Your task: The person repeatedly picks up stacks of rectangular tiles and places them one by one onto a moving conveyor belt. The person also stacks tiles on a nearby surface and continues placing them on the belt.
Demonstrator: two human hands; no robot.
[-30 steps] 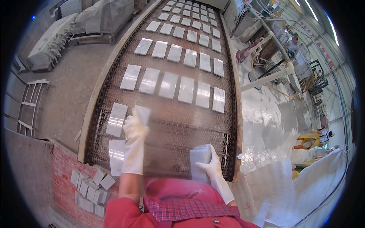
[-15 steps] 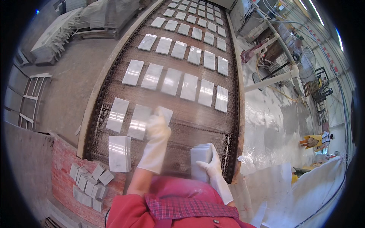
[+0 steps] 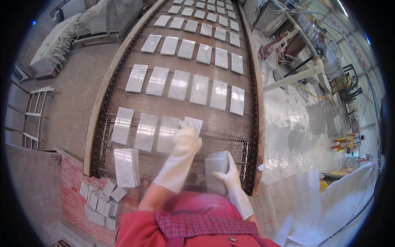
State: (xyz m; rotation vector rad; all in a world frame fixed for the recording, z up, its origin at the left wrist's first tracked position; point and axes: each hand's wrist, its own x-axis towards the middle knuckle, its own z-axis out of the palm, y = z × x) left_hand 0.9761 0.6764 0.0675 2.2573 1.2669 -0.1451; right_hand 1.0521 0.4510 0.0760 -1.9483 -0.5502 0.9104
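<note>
My left hand [image 3: 187,139], in a white glove, reaches over the mesh conveyor and grips a pale marble tile [image 3: 195,123] by its far end; the glove covers most of it. Left of this hand, three similar tiles lie flat in the nearest row, the closest one [image 3: 168,133] partly behind the glove. My right hand [image 3: 228,176], also gloved, is closed around the right side of a stack of tiles [image 3: 216,173] at the conveyor's near edge. At the near left, another stack of tiles [image 3: 126,168] stands on edge, slightly leaning, touched by neither hand.
Rows of spaced tiles [image 3: 179,85] run up the conveyor between its side rails [image 3: 108,82]. Small stone blocks [image 3: 98,201] sit on a red board [image 3: 74,181] at the near left. A pipe [image 3: 292,78] juts in from the right, above a wet floor [image 3: 288,123].
My left hand has moved right along the nearest row, where a third tile now lies beside it. My right hand keeps its hold on the stack. The farther rows appear slightly higher in the picture.
</note>
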